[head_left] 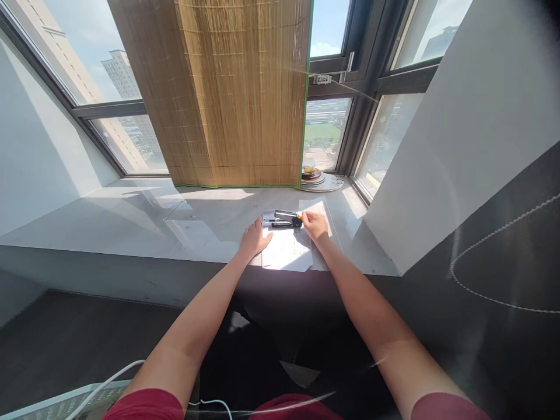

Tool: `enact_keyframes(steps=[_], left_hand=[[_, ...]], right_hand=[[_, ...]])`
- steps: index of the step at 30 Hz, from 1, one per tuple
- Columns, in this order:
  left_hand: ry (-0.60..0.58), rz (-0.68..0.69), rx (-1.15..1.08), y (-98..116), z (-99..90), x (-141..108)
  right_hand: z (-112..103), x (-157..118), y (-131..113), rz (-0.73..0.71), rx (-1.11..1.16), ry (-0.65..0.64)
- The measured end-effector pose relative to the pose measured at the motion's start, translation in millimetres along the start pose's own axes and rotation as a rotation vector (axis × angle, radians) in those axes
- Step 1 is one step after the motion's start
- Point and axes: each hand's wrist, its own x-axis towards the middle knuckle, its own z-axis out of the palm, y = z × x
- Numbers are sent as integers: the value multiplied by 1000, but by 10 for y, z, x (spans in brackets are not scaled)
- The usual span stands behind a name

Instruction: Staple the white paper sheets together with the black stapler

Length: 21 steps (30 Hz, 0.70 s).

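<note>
White sheets of paper (286, 251) lie on the window sill in bright sunlight, the front edge reaching the sill's edge. Across their far end is a black and silver stapler (286, 219), lying sideways. My right hand (315, 226) is closed around the stapler's right end, where a small orange spot shows by the fingers. At the left edge of the sheets rests my left hand (252, 238), fingers stretched forward and thumb apart, touching the paper. Print on the sheets is washed out by glare.
A bamboo blind (245, 93) hangs in front of the window behind the sill (131, 224). Stacked plates (321, 182) stand in the far right corner. A beaded cord (481, 239) loops at the right. Below left are a pale green basket (65, 402) and a white cable (105, 385).
</note>
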Motion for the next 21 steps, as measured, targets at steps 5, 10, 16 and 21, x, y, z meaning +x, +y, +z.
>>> enact_keyframes(steps=[5,10,16,21], left_hand=[[1,-10,12,-1,0,0],[8,-8,5,-23,11,9],[48,-21,-117,-91,79,13],[104,-13,-273,-98,62,-53]], right_hand=[[10,10,25,-19,-3,8],[-21,23,65,-77,-27,19],[11,54,72,-330,-25,-149],[86,86,95,-356,-99,-233]])
